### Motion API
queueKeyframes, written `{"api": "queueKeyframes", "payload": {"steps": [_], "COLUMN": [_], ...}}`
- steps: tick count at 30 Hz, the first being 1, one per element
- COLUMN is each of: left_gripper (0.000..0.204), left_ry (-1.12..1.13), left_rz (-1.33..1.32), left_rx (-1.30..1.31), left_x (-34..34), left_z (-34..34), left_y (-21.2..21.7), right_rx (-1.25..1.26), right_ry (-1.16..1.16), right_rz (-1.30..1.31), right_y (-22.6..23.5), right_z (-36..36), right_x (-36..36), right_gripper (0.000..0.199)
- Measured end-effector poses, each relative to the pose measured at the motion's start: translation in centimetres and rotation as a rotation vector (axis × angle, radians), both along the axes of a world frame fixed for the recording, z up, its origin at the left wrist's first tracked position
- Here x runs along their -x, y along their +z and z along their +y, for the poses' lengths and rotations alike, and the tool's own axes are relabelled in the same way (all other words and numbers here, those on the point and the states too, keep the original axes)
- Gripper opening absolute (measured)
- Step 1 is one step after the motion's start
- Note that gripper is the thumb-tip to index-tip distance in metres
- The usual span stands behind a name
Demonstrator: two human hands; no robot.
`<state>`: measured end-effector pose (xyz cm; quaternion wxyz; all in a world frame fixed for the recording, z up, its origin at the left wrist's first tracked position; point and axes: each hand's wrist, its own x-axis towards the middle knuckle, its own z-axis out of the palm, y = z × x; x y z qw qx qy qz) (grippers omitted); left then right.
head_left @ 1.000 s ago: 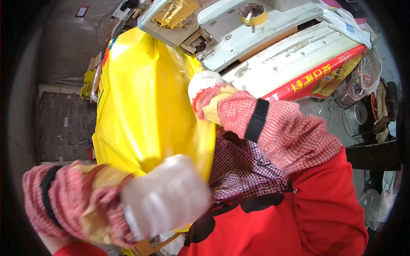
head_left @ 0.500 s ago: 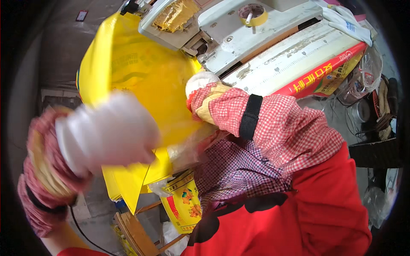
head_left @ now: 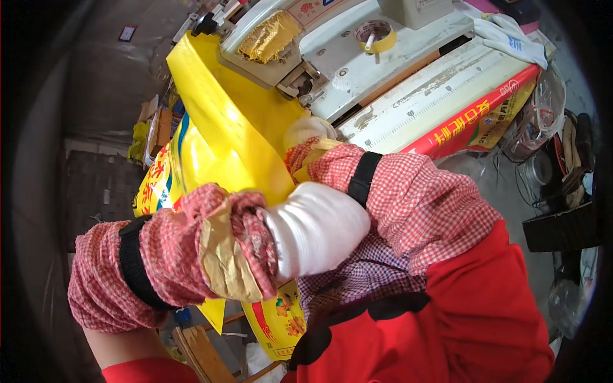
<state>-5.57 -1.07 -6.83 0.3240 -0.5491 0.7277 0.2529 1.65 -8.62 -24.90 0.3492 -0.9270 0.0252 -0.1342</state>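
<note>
Cluttered workshop ground fills the edges of the view, with a pale grey machine point(head_left: 357, 70) at twelve o'clock carrying a roll of yellow tape point(head_left: 375, 35) on its top and a red printed strip point(head_left: 472, 118) along its front edge. A white cloth point(head_left: 511, 35) lies at one o'clock, and wooden slats point(head_left: 198, 348) show at six o'clock.

Both hands wear white gloves and red checked sleeve covers. The left hand point(head_left: 316, 230) sits near the centre, curled into a fist over the lower part of a big yellow bag point(head_left: 220, 137); half a second ago it was raised and blurred at nine o'clock, so it has swung across and down onto the bag. Whether its fingers actually pinch the plastic cannot be told, since they face away. The right hand point(head_left: 306, 131) is at about twelve o'clock from the left, closed on the bag's edge just below the machine, much where it was before.

The bag runs from the machine's left end at eleven o'clock down toward seven o'clock, now drawn narrower and more folded than a second ago, when it hung broad and flat.
</note>
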Motion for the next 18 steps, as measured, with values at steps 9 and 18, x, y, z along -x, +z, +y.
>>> {"api": "queueKeyframes", "payload": {"steps": [9, 18], "left_gripper": [0.026, 0.009], "left_ry": [-0.032, -0.013], "left_rz": [-0.32, 0.288], "left_rx": [0.113, 0.534], "left_x": [-2.1, -0.6], "left_z": [-2.8, 5.3], "left_y": [10.5, -3.3], "right_rx": [0.026, 0.049], "right_ry": [-0.041, -0.134], "right_rz": [0.078, 0.152], "right_y": [0.8, 1.4], "right_z": [0.5, 0.4], "right_x": [2.0, 4.0], "right_gripper": [0.023, 0.023]}}
